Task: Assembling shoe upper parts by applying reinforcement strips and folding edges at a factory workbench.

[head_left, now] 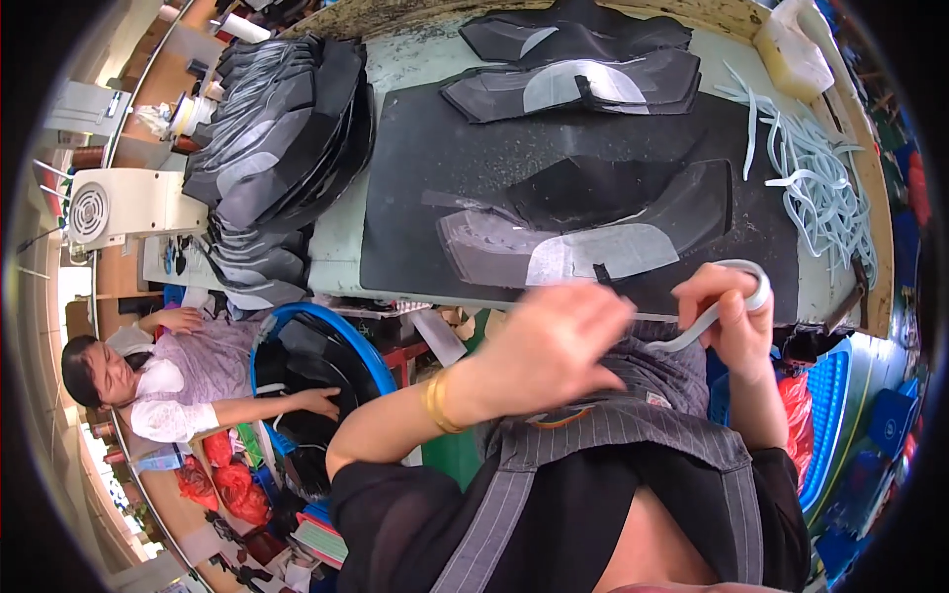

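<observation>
My right hand (732, 314) is closed on a pale grey-blue strip (695, 327), which loops over the fingers while its free end hangs toward my apron. My left hand (563, 336), with a gold bangle at the wrist, is smeared by motion over the table's front edge; I cannot make out its fingers or anything in them. Just beyond it, a curved black panel (702, 203) with a light grey half-round patch (603, 254) lies on the dark mat (415, 148). A small black tab sticks up at the panel's near edge.
Similar panels (494, 94) lie at the mat's far edge. A tall stack of panels (287, 128) stands at left, and loose pale strips (816, 173) are heaped at right near a yellowish block (796, 54). A co-worker (188, 371) sits at left, one hand at a blue-rimmed basket (381, 356).
</observation>
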`<state>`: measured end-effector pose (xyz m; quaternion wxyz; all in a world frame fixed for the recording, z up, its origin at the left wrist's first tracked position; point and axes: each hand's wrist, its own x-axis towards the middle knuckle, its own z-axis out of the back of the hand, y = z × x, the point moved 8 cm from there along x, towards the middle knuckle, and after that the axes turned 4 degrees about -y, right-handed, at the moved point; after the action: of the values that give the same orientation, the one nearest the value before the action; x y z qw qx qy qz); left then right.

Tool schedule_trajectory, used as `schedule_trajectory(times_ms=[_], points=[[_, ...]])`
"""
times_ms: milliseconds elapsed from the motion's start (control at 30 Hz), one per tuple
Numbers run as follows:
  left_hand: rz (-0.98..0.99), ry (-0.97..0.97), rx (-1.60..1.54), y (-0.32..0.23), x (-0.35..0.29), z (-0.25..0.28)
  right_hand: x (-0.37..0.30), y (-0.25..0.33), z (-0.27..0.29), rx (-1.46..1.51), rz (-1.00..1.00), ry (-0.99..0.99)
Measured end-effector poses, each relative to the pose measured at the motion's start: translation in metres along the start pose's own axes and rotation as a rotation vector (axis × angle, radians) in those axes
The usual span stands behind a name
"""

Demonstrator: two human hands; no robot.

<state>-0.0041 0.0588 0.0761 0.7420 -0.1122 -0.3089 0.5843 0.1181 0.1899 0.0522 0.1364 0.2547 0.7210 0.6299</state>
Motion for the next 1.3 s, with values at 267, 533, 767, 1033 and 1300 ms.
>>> schedule_trajectory(times_ms=[267, 533, 767, 1033, 1300], points=[[0.102, -0.134, 0.570, 0.052, -0.083, -0.011, 0.053, -0.022, -0.091, -0.547, 0.133, -0.065], [0.154, -0.297, 0.308, 0.073, -0.115, -0.012, 0.044, -0.076, -0.109, -0.437, -0.077, -0.044], [0.139, -0.317, 0.277, 0.075, -0.117, -0.011, 0.040, -0.084, -0.114, -0.231, -0.217, -0.039], [0.129, -0.389, 0.297, 0.078, -0.122, -0.014, 0.037, -0.089, -0.104, -0.315, -0.285, -0.191], [0.140, -0.334, 0.353, 0.074, -0.114, -0.015, 0.037, -0.086, -0.100, -0.387, -0.226, -0.209]])
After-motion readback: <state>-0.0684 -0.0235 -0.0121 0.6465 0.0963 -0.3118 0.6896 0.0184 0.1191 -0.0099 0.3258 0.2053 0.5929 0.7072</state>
